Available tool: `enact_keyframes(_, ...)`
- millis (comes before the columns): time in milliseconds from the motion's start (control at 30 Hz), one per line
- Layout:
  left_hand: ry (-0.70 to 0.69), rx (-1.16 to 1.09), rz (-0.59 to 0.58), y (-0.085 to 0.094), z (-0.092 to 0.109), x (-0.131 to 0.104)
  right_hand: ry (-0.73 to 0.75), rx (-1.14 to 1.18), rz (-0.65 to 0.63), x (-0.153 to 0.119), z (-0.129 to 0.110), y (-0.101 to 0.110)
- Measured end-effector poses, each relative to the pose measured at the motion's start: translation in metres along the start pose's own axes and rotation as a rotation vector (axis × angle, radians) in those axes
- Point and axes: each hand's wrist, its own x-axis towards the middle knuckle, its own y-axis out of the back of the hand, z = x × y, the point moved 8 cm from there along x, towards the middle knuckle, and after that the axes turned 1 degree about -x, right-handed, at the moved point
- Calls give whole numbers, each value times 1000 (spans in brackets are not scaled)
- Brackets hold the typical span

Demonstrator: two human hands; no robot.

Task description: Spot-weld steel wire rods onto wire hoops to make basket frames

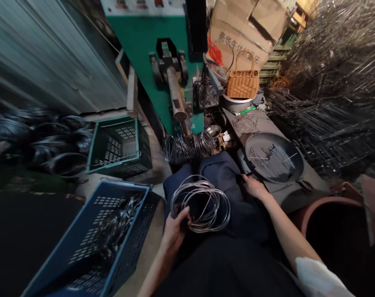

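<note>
My left hand (pixel 176 227) is closed around the near left side of a bunch of thin metal wire rings (pixel 210 202). The rings hang loosely overlapped above my lap. My right hand (pixel 255 187) has its fingers stretched out beside my right thigh, close to the bench edge, with nothing visible in it; some fingertips are hard to make out. Just beyond it, a dark round pan (pixel 274 159) holds many short, thin metal rods. In front of my knees, more wire rings (pixel 189 146) hang bunched on the lower arm of a green machine (pixel 138 49).
To the left are a blue crate (pixel 103 183) with metal pieces and a green crate (pixel 93 144). Dark wire coils (pixel 35 136) lie farther left. On the right stand a wicker basket (pixel 243 84), a reddish tub (pixel 326 202) and a heap of wire pieces (pixel 339 90).
</note>
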Motion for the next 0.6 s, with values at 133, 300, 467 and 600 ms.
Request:
enact_keyframes(133,-24,309,130,35,-39,17,-32,-15,43,1,15,24)
enact_keyframes(300,-175,810,179,65,-29,12,230,97,150,-19,-67,20)
enact_keyframes(467,-382,1317,279,62,15,13,429,229,127,-20,-122,7)
enact_keyframes(600,-459,1520,110,37,17,28,92,148,79,13,-43,12)
